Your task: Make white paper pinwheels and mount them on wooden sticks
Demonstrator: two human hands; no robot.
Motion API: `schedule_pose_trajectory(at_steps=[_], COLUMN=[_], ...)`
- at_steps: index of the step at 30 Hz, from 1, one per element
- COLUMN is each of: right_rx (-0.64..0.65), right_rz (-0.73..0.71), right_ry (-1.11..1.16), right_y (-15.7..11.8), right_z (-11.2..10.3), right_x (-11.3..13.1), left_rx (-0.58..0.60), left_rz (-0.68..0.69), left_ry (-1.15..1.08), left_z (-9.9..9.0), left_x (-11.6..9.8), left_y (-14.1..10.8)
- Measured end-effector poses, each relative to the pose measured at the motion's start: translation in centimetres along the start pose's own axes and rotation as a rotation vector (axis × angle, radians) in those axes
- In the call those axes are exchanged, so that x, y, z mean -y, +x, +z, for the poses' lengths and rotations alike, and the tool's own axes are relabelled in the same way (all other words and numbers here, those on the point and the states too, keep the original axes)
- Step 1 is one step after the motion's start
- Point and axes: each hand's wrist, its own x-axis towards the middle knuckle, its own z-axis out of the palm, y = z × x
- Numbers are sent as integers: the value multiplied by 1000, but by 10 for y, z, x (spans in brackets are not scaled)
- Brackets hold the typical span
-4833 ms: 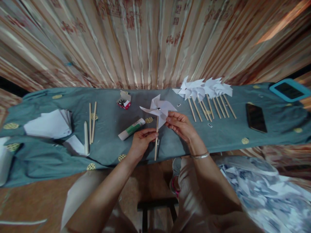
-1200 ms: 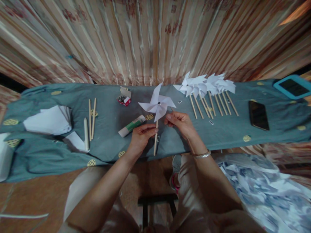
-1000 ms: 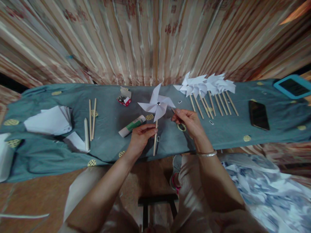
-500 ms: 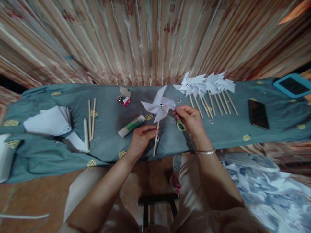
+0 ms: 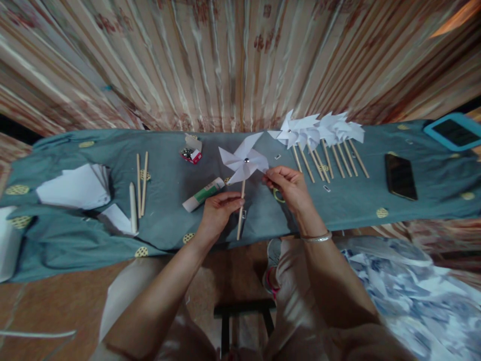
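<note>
A white paper pinwheel [image 5: 246, 160] with a shiny pin at its centre is fixed on a thin wooden stick [image 5: 240, 220]. My left hand [image 5: 220, 210] pinches the stick below the paper blades. At the right blade's edge is my right hand [image 5: 289, 185], its thumb and fingers closed on the paper tip. A glue stick [image 5: 204, 194] with a green label lies beside my left hand. Yellow-green scissors [image 5: 278, 195] lie partly hidden under my right hand. Behind them, an open red box [image 5: 191, 155] holds small shiny pins.
Several pinwheels [image 5: 319, 129] lie in a row at the back right. A phone [image 5: 400, 176] and a blue-framed device [image 5: 454, 132] are farther right. On the left are stacked paper [image 5: 77, 188], two thin sticks [image 5: 142, 185] and a thicker white one [image 5: 133, 208].
The pinwheel's blades have turned a little counterclockwise, and the pinwheel has shifted slightly left. My right hand has moved slightly left with the blade tip.
</note>
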Motion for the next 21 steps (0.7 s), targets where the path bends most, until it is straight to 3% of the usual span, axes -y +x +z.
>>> schedule_pose_trajectory(at_steps=[13,21], right_rx=[86,-28], right_rz=[13,-24], right_ry=[10,33], right_y=[-7,-1], right_z=[8,2], right_x=[1,-2], left_rx=[-13,-3], left_rz=[12,-4], left_ry=[-6,-1], left_z=[1,1], left_x=[-1,1], left_y=[1,0])
